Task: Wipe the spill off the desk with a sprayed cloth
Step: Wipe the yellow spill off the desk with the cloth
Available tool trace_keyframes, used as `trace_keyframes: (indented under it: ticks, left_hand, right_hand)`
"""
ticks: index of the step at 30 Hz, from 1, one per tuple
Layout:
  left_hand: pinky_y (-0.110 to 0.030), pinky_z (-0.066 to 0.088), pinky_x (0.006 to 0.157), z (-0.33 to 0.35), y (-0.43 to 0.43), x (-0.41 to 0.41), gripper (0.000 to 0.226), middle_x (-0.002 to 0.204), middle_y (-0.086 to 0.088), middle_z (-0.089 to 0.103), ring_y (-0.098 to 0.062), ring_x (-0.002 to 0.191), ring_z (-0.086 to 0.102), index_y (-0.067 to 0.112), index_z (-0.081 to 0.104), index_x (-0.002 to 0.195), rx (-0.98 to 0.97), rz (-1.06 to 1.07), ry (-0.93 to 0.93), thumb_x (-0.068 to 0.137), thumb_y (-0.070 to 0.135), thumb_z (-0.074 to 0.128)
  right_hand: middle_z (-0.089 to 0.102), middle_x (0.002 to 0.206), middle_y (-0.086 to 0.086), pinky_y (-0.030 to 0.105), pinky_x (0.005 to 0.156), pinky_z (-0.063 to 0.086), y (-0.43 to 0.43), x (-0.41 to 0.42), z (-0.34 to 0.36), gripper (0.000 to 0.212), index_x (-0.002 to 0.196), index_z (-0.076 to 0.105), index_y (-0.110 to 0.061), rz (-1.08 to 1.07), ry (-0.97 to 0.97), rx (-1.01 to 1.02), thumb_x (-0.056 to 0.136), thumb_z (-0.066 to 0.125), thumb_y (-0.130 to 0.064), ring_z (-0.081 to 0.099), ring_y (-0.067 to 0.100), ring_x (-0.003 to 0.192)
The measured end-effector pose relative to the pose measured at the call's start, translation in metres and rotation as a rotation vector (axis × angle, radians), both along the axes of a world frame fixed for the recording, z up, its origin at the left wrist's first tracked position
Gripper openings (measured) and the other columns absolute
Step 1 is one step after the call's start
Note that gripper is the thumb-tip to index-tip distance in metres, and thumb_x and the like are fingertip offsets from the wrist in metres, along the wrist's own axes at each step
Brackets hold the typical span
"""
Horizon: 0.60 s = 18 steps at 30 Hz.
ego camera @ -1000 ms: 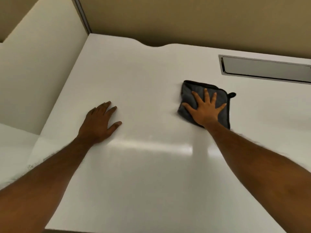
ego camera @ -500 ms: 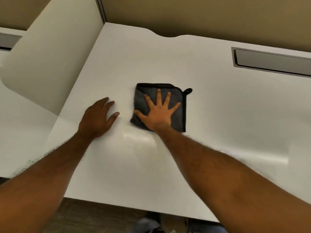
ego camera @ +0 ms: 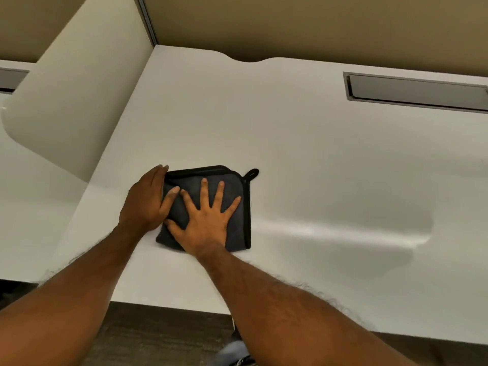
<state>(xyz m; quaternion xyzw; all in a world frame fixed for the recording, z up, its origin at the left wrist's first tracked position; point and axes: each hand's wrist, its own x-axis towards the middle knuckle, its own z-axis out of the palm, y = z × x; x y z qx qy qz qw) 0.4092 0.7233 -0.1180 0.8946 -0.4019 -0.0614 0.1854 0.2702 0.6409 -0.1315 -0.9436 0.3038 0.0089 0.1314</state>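
Observation:
A dark grey folded cloth (ego camera: 235,186) with a black hem and a small hanging loop lies flat on the white desk (ego camera: 303,159). My right hand (ego camera: 208,217) presses on it, palm down, fingers spread wide. My left hand (ego camera: 148,199) rests against the cloth's left edge, its thumb lying on the fabric beside my right index finger. Right of the cloth a faint glossy streak (ego camera: 343,231) shows on the desk surface. No spill is plainly visible.
A long grey cable slot (ego camera: 414,91) is set into the desk at the back right. A cream divider panel (ego camera: 74,96) stands along the desk's left side. A tan wall runs behind. The desk's front edge is near my forearms, dark floor below.
My right hand has slid the cloth leftward across the desk, from the right of centre up to my left hand. The left hand now touches the cloth's left edge.

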Motion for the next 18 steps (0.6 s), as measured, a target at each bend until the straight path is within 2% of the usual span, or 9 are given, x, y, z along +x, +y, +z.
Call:
trace_keyframes:
  ticks: [10, 18]
  left_hand:
    - [-0.046, 0.035, 0.109, 0.002, -0.046, -0.047, 0.07, 0.151, -0.015, 0.041, -0.032, 0.138, 0.04, 0.013, 0.04, 0.145, 0.079, -0.16, -0.072, 0.092, 0.056, 0.033]
    - [-0.052, 0.011, 0.119, -0.01, -0.091, -0.107, 0.081, 0.163, -0.005, 0.016, -0.023, 0.15, 0.015, 0.024, 0.025, 0.153, 0.202, -0.335, -0.107, 0.088, 0.07, 0.016]
  right_hand:
    - [0.0, 0.166, 0.004, 0.077, 0.103, -0.011, -0.081, -0.083, 0.001, 0.081, 0.149, 0.02, -0.045, -0.121, -0.011, -0.023, 0.079, 0.02, -0.086, -0.014, 0.041, 0.148]
    - [0.002, 0.166, 0.002, 0.076, 0.104, -0.011, -0.148, -0.155, 0.0, 0.082, 0.149, 0.018, -0.048, -0.221, 0.019, -0.051, 0.077, 0.015, -0.088, -0.011, 0.039, 0.149]
